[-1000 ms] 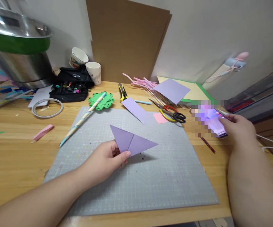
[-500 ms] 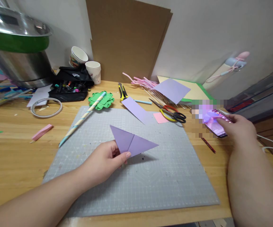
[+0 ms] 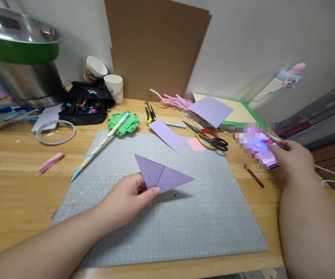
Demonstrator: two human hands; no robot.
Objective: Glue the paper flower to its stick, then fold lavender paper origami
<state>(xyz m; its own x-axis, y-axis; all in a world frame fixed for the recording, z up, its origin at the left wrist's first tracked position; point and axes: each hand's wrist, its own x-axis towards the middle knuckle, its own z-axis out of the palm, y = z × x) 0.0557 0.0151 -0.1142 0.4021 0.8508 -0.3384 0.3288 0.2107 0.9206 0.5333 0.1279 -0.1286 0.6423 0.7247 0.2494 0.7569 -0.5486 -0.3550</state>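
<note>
A purple sheet of paper folded into a triangle is pinched in my left hand, with the thumb on its lower edge and the other fingers partly hidden behind it. A crease runs down its middle. It is held just above the grey cutting mat. At the right, my right hand grips a smartphone by its near edge, the thumb over the lit screen. Part of the phone is blurred out. Beyond the folded paper lie a purple paper strip and a small pink paper square.
Scissors and a yellow utility knife lie at the mat's far side. A striped paper stick rests across green folded paper. A tape roll, marker pouch, paper cups and metal pot stand left.
The phone's screen picture has changed and the right thumb has shifted slightly on it. My left hand and the folded paper stay nearly still.
</note>
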